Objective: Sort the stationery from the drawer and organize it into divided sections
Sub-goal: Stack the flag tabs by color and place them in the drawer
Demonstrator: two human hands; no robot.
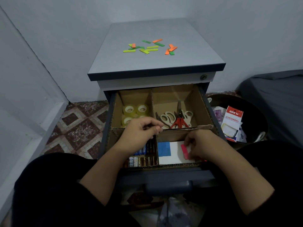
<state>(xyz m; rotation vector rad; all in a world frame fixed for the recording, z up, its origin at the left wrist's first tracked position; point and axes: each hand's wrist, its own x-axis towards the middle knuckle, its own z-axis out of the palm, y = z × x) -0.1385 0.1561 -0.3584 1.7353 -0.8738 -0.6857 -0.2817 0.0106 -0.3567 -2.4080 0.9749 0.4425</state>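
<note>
While the right hand (199, 145) pinches pink sticky flags (185, 151) in the near-right compartment, long axis running away from the person, the left hand (141, 131), fingers curled and apparently empty, hovers above the batteries (144, 158).

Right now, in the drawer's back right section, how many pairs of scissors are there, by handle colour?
Beige-handled scissors: 2
Red-handled scissors: 1
Total: 3
</note>
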